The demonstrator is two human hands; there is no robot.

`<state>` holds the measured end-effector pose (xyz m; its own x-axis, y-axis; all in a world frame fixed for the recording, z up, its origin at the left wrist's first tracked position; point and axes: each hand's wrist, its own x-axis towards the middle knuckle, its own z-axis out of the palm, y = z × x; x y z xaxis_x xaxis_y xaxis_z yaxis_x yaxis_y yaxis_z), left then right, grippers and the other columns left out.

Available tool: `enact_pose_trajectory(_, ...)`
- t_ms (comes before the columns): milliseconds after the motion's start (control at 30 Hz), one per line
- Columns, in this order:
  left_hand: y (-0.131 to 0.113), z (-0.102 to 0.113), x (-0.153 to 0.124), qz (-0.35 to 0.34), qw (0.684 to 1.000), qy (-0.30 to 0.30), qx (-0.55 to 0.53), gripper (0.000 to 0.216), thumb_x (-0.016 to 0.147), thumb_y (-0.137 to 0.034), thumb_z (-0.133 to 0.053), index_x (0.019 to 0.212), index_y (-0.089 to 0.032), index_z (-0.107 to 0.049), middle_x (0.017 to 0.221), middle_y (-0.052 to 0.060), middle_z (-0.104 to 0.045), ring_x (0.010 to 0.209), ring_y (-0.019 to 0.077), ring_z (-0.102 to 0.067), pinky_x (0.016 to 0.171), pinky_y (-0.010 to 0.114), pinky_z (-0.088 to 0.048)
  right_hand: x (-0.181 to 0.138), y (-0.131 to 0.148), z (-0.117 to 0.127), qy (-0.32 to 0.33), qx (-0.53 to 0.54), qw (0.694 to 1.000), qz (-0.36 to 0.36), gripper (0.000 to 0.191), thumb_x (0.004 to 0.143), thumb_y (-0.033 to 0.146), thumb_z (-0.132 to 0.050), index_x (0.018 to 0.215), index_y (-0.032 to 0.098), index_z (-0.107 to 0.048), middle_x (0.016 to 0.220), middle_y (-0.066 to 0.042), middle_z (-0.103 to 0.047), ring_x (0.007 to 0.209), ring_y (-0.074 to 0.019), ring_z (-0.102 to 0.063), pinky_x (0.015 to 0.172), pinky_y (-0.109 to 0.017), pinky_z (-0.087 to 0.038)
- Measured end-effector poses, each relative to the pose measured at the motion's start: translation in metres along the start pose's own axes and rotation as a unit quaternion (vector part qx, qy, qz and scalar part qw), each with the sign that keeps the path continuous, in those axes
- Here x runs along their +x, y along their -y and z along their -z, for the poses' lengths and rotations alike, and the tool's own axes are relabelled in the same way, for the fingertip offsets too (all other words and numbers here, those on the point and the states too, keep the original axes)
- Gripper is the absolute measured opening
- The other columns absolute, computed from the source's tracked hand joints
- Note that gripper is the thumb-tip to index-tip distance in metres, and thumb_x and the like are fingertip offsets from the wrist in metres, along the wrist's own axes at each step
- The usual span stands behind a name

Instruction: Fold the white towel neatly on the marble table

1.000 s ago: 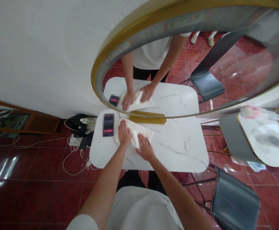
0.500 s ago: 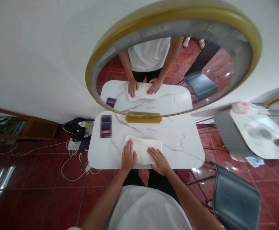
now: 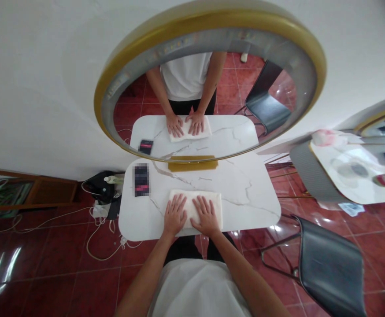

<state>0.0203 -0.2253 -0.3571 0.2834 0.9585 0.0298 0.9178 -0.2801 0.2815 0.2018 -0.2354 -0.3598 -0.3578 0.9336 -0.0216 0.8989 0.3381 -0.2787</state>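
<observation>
L hand [image 3: 175,215] & R hand [image 3: 207,215] both splayed, palms-down atop folded wht cloth [image 3: 190,208].

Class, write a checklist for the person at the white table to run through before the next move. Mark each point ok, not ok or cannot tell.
1. Left hand on the cloth: ok, palm down towards its left end.
2. Right hand on the cloth: ok, palm down, fingers spread.
3. Phone clear of the cloth: ok, it lies apart, near the left side of the table.
4. Whole top of the cloth in view: not ok, both hands cover parts of it.
5. Underside of the cloth clean: cannot tell, it faces the table.
</observation>
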Motion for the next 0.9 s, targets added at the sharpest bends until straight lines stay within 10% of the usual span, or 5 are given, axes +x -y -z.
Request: enact_pose_trajectory(900, 0.004, -0.015, 0.090, 0.083, 0.995, -0.045, -0.034, 0.061, 0.084, -0.025, -0.045, 0.143, -0.026, -0.031, 0.151, 0.000, -0.028, 0.141, 0.0226, -0.019, 0.115, 0.046, -0.017, 0.091, -0.056, 0.006, -0.029, -0.019, 0.999, -0.025, 0.081, 0.085, 0.051, -0.044, 0.148, 0.020, -0.004, 0.154, -0.006, -0.012, 0.141, -0.0270, -0.011, 0.112, -0.054, -0.002)
